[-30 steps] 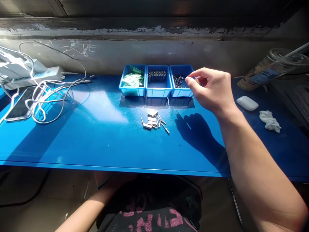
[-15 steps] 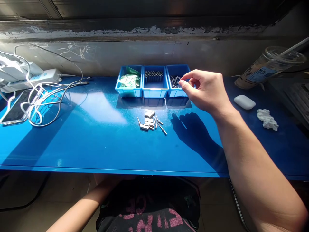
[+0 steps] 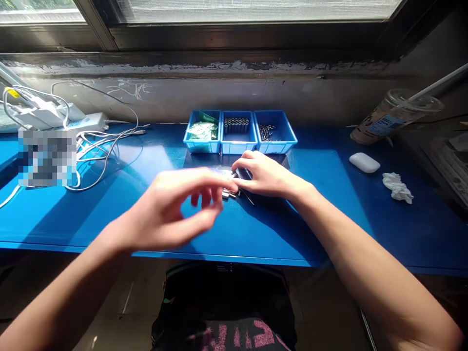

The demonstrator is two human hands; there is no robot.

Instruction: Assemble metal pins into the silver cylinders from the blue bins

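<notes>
Hands meet at frame centre over the small metal parts [image 3: 234, 193] lying loose on the blue table [image 3: 146, 224], just below three blue bins [image 3: 239, 132]. Right hand [image 3: 265, 175] rests on the pile, fingers curled; whether it grips a piece cannot be told. Left hand [image 3: 175, 209] hovers beside it, blurred, fingers loosely spread, holding nothing visible. Judgement: pick one piece at a time, pinch near its end, keep the rest from scattering.
</notes>
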